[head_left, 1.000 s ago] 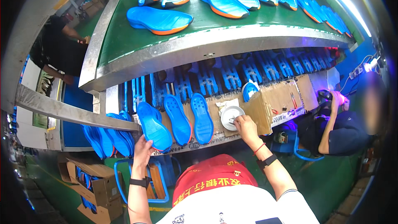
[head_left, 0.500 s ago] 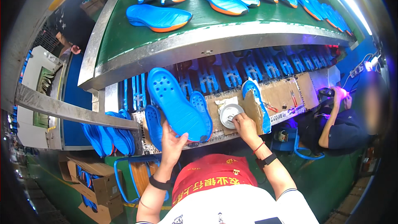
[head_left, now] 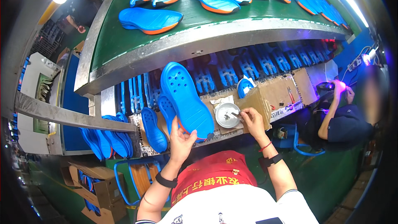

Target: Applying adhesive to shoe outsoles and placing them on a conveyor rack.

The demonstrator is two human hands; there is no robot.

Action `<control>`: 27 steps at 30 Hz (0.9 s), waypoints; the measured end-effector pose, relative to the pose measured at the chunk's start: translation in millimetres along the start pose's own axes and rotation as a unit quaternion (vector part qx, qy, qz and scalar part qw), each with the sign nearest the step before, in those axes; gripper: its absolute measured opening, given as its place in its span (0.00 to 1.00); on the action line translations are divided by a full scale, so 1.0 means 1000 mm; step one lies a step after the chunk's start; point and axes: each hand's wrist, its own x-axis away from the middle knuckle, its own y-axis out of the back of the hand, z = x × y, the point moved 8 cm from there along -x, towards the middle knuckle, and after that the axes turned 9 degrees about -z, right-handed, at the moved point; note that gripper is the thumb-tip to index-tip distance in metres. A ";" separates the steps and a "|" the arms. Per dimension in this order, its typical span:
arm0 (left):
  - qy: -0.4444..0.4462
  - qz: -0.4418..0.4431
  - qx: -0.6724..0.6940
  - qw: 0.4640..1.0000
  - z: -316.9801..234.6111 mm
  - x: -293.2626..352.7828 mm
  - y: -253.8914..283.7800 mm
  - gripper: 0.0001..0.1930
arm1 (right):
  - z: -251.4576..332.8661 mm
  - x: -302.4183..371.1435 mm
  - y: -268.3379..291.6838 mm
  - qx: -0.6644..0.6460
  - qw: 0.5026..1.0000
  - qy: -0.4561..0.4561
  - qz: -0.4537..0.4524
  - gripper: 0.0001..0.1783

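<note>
At my 11 o'clock, a blue sole [head_left: 190, 105] is held above the bench, its holed end pointing toward 11. My left hand [head_left: 181, 144] is half closed on its near end, thumb and fingers against the edge, forearm slanting toward 1. My right forearm slants toward 11, the right hand's [head_left: 254, 125] thumb and fingertips pinched together by the 3 o'clock rim of a white bowl [head_left: 224, 124]; what they hold is too small to tell. Two other soles [head_left: 154, 132] lie at 10, a co-worker [head_left: 347, 120] at 2.
</note>
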 end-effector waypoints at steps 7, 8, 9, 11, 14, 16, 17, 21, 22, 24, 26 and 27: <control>0.002 -0.007 0.012 1.000 0.006 0.001 0.001 0.39 | -0.020 -0.005 -0.003 -0.102 0.992 -0.069 0.010 0.08; 0.009 -0.011 0.020 1.000 0.007 0.001 0.001 0.40 | -0.020 -0.006 -0.005 -0.111 0.990 -0.081 0.012 0.08; 0.009 -0.013 0.020 1.000 0.007 0.001 0.001 0.40 | -0.018 -0.006 -0.006 -0.111 0.990 -0.080 0.014 0.08; 0.009 -0.007 0.012 1.000 0.010 0.002 -0.001 0.40 | -0.011 -0.004 -0.006 -0.091 0.994 -0.063 0.011 0.08; 0.014 -0.006 0.017 1.000 0.014 -0.001 -0.002 0.40 | 0.000 -0.002 -0.010 -0.088 0.995 -0.044 0.015 0.07; 0.005 -0.007 0.016 1.000 0.011 -0.002 -0.005 0.40 | 0.011 0.001 -0.010 -0.061 0.997 -0.035 0.021 0.06; -0.005 -0.009 0.015 1.000 0.008 -0.003 -0.006 0.40 | 0.019 0.002 -0.011 -0.034 0.999 -0.025 0.027 0.05; -0.023 -0.024 -0.007 0.999 0.005 -0.004 -0.006 0.40 | 0.065 0.008 -0.006 0.023 0.997 0.070 0.021 0.04; -0.030 -0.026 -0.012 0.999 0.003 -0.004 -0.006 0.40 | 0.079 0.013 -0.005 0.013 0.995 0.098 0.011 0.04; -0.035 -0.029 -0.017 0.999 -0.001 -0.003 -0.006 0.40 | 0.106 0.021 -0.002 0.004 0.992 0.125 0.002 0.04; -0.031 -0.034 -0.024 0.999 -0.002 -0.003 -0.006 0.40 | 0.145 0.034 -0.006 0.001 0.974 0.222 0.033 0.06; -0.032 -0.033 -0.024 0.999 -0.004 -0.002 -0.007 0.40 | 0.157 0.039 -0.008 0.009 0.963 0.267 0.030 0.07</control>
